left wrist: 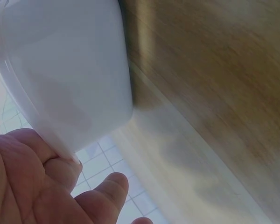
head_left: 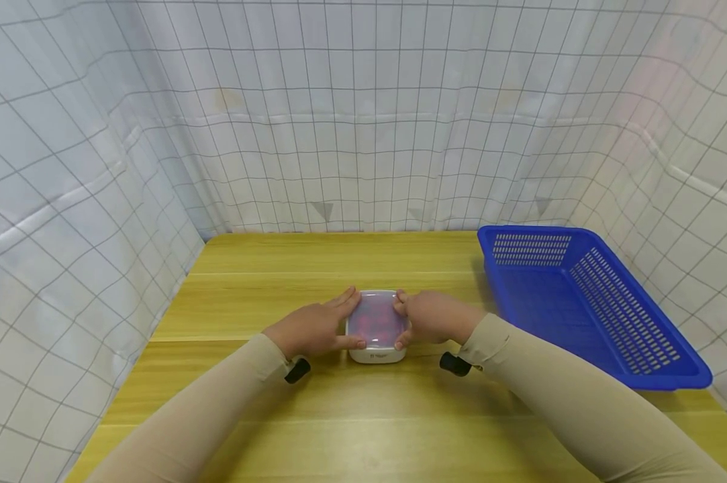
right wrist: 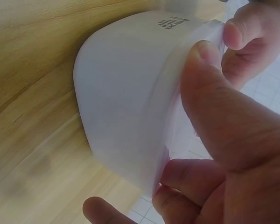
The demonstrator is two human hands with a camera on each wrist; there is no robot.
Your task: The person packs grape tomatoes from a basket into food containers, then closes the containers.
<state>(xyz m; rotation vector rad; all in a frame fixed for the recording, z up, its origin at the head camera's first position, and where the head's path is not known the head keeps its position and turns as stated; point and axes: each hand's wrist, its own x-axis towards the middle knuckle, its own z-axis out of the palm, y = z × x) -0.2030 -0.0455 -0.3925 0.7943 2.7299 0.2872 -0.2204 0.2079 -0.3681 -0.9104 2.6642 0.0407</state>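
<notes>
A white food container (head_left: 378,357) stands upright on the table, covered by a translucent lid (head_left: 375,318) with pinkish-red contents showing through. My left hand (head_left: 313,327) holds its left side, thumb at the near corner and fingers toward the far one. On the opposite side, my right hand (head_left: 440,316) grips the lid's edge. The right wrist view shows the right thumb (right wrist: 207,93) on the rim with curled fingers farther along it. Up close in the left wrist view, a bent finger (left wrist: 63,175) touches the rim while others extend past it.
A blue plastic basket (head_left: 580,322) with slotted walls stands on the right of the wooden table (head_left: 266,275). White grid-patterned curtains (head_left: 363,134) enclose the back and both sides. Dark wrist-worn devices (head_left: 456,364) sit under both sleeves.
</notes>
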